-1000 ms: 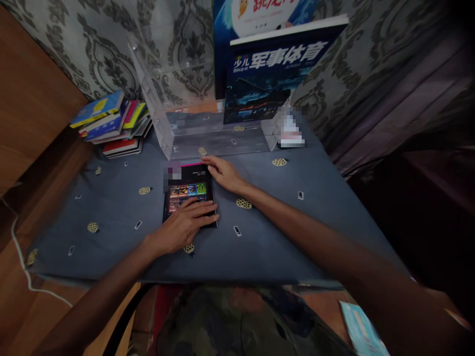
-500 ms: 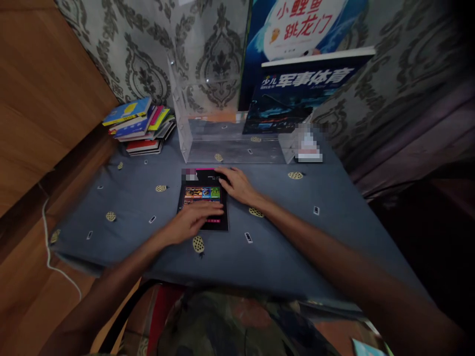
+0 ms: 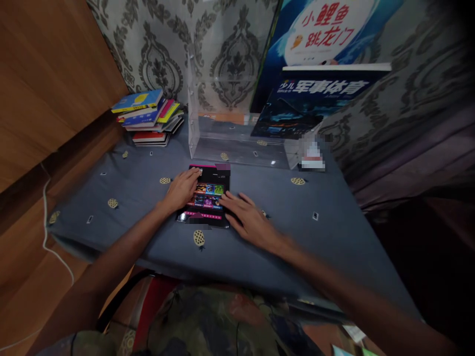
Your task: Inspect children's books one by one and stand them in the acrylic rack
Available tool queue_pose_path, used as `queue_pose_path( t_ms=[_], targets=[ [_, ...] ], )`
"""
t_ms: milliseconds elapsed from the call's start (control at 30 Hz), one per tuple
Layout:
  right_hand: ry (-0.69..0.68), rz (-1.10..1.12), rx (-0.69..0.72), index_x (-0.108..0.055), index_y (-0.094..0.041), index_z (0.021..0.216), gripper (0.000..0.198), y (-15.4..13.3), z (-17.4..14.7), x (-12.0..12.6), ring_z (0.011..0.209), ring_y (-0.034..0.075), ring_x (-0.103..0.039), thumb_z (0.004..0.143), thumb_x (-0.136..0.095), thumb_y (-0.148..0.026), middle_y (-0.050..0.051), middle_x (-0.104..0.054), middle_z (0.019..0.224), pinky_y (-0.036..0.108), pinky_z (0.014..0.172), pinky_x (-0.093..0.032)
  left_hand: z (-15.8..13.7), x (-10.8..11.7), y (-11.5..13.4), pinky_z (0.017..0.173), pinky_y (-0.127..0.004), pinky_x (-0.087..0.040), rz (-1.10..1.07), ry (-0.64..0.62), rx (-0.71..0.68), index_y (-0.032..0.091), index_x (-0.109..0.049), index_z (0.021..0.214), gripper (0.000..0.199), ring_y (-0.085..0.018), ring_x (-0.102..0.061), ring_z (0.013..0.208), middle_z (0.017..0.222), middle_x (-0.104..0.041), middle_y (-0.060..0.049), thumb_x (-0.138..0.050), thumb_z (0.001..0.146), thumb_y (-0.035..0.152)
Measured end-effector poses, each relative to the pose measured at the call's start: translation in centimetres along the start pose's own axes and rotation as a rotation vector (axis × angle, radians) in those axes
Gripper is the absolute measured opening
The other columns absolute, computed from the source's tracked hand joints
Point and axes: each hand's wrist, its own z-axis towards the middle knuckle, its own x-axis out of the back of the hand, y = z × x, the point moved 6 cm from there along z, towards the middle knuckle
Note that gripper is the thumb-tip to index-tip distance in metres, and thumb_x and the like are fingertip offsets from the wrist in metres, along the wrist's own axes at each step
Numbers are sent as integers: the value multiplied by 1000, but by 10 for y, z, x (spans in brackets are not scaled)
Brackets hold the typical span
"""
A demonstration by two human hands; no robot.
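A black book (image 3: 203, 216) with rows of small coloured pictures and pink strips lies flat on the table, just in front of a clear acrylic rack. On its upper left part rests my left hand (image 3: 181, 190), fingers stretched over the cover. My right hand (image 3: 248, 217) touches the book's right edge, its fingers extended and slightly apart, fingertips on the cover. Neither hand grips anything. Parts of the book's left side are hidden under my left hand.
The acrylic rack (image 3: 241, 154) holds a dark blue book (image 3: 297, 111) and a taller blue book (image 3: 272, 59) at its right. A pile of books (image 3: 148, 118) stands at the back left. A blurred-out object (image 3: 312, 155) sits beside the rack. Blue patterned cloth (image 3: 289, 217) covers the table.
My left hand has moved up to the book's upper left. My right hand has slid down from the top edge to the right side. The view has shifted slightly.
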Motion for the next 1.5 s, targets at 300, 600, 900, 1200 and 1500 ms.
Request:
queue_pose_path(
  t_ms=[300, 600, 900, 1200, 1500],
  targets=[
    [-25, -37, 92, -59, -31, 138, 42, -39, -32, 8, 133, 26, -56, 99, -48, -21, 7, -69, 131, 61, 113, -40, -1, -1, -2, 112, -47, -43, -13, 50, -5, 17, -59, 133, 39, -24, -54, 134, 141, -61, -11, -41, 98, 16],
    [-40, -108, 165, -66, -20, 128, 34, -45, 18, -9, 125, 26, -61, 101, -45, -24, 11, -69, 130, 53, 115, -39, -1, -1, 0, 111, -45, -45, 11, 74, -11, 15, -59, 133, 42, -23, -55, 133, 140, -61, -12, -41, 96, 12],
    [-12, -154, -85, -54, -15, 141, 45, 28, 66, -14, 144, 30, -42, 100, -45, -31, 18, -51, 150, 61, 117, -30, -2, -1, -1, 111, -45, -45, -7, 80, -35, 17, -58, 134, 42, -23, -54, 134, 141, -61, -11, -40, 96, 13],
    [26, -217, -164, -53, -14, 143, 48, 47, 62, -4, 144, 27, -43, 101, -42, -34, 17, -50, 151, 55, 119, -29, -2, 2, 2, 113, -46, -42, 73, -1, -5, 16, -57, 135, 41, -23, -53, 134, 144, -58, -11, -39, 98, 14],
    [258, -81, -184, -71, -18, 117, 32, 62, 58, 8, 121, 27, -62, 94, -50, -21, 13, -70, 126, 50, 106, -44, 23, 0, 27, 109, -44, -46, 150, -23, -75, 12, -62, 128, 38, -26, -59, 126, 135, -64, -14, -43, 95, 13]
  ],
)
